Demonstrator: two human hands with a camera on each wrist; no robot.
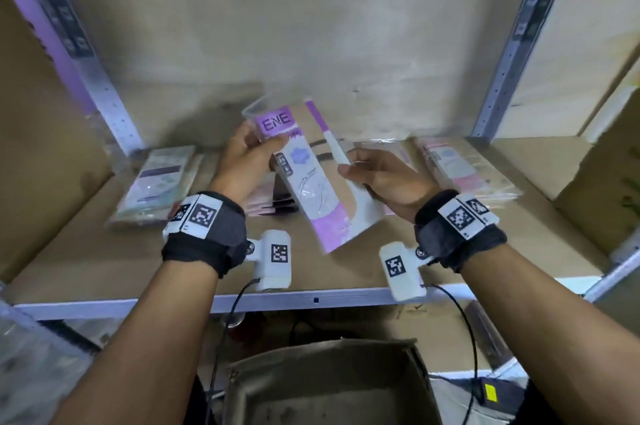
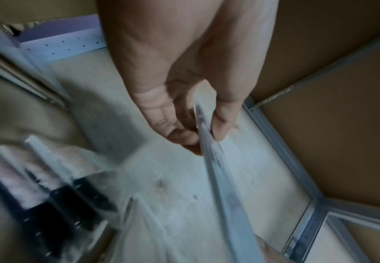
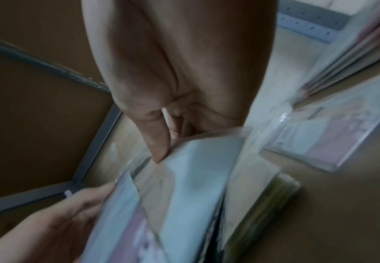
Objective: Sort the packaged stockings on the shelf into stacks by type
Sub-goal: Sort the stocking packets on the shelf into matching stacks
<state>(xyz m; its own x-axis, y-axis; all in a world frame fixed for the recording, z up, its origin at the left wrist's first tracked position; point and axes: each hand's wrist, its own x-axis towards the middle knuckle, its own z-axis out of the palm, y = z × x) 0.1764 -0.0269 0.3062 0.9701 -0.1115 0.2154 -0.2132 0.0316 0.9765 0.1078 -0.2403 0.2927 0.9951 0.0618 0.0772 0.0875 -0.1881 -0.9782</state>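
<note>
Two packaged stockings overlap in the air above the shelf (image 1: pixel 104 251). My left hand (image 1: pixel 263 147) grips the rear pack (image 1: pixel 277 120), tan with a purple "ENE" label, by its left edge. In the left wrist view this left hand (image 2: pixel 198 131) pinches a pack (image 2: pixel 220 178) seen edge-on between thumb and fingers. My right hand (image 1: pixel 349 165) holds the front white-and-purple pack (image 1: pixel 322 196) by its right side. The right wrist view shows the right hand (image 3: pixel 168 142) with its thumb pressed on that white pack (image 3: pixel 195 169).
On the shelf a stack of greenish packs (image 1: pixel 156 182) lies at the left. A pile of pink-and-black packs (image 1: pixel 273 203) lies in the middle under my hands, and a pink stack (image 1: pixel 464 168) at the right. An open cardboard box (image 1: pixel 329 379) stands below the shelf's front edge.
</note>
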